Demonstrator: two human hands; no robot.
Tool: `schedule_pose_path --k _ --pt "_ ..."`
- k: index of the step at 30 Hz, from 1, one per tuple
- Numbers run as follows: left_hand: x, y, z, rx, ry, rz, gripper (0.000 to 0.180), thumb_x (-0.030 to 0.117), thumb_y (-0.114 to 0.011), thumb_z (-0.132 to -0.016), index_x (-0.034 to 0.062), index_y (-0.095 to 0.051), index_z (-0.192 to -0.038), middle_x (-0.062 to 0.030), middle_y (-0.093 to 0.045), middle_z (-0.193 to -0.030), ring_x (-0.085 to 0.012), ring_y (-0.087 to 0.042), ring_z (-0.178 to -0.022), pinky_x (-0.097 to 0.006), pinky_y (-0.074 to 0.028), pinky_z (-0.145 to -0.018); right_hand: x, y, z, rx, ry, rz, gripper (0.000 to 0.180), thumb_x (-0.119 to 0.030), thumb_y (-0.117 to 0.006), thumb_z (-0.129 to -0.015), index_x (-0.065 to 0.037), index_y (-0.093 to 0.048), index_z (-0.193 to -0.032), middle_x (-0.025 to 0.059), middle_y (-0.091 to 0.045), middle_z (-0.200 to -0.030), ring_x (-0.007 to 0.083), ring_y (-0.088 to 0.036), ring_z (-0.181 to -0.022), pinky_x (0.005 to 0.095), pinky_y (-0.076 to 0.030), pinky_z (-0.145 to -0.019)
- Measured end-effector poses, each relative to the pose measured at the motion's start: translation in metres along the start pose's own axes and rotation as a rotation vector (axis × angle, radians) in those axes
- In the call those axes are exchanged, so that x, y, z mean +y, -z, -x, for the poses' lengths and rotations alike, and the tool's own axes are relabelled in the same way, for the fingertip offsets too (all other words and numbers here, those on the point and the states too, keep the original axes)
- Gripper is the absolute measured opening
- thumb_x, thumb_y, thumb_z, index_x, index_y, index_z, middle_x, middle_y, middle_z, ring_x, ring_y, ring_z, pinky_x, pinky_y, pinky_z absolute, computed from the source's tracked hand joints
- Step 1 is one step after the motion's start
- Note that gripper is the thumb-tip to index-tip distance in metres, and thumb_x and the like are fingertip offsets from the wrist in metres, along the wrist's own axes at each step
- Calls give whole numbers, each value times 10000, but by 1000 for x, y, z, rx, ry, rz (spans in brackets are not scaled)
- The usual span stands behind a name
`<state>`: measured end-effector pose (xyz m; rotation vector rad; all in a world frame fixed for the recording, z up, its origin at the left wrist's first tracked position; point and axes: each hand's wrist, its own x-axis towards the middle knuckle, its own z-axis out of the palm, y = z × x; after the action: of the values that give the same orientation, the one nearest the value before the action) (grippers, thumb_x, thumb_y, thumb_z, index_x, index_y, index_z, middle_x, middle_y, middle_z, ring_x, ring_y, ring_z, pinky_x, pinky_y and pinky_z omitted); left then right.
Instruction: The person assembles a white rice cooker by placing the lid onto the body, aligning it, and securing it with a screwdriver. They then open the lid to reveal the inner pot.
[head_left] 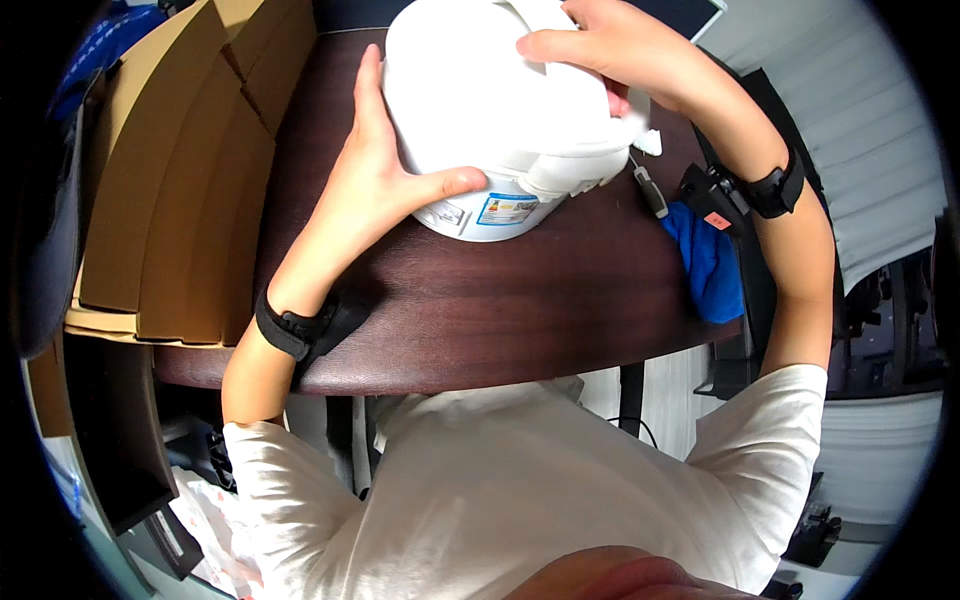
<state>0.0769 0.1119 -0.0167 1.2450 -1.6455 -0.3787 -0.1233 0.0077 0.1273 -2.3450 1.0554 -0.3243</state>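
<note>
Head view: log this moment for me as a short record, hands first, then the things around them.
left hand: spread against the side of the white lidded container
right hand: thumb on the container's top, fingers at its right side
label: blue-bordered, near side
right of container: grey-handled tool, blue cloth
left: cardboard boxes

Container (470,90): white
Sticker (508,209): white, blue-bordered
Desk (520,320): dark reddish-brown, wood-grained
Cloth (712,275) at desk's right edge: blue
Boxes (200,210) at desk's left edge: brown
</note>
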Motion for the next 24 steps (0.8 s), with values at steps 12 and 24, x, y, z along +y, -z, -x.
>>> schedule_pose_path --k 12,24 --pt "2 1 -1 -61 6 72 1408 451 -911 -636 16 78 -1540 -326 -396 -1460 -401 -459 -1352 -459 -385 -1128 -13 6 3 -85 -145 -106 471 -356 -634 -851 72 -664 -657 127 -595 -518 177 -576 -421 300 -469 -401" --pt "8 7 -2 -17 -16 68 1457 586 -884 -601 9 52 -1557 -328 -278 -1532 -404 -342 -1427 -465 -292 -1177 -8 7 10 -75 -63 -99 438 -303 -587 -895 66 -657 -670 112 -590 -516 175 -559 -408 304 -467 -389"
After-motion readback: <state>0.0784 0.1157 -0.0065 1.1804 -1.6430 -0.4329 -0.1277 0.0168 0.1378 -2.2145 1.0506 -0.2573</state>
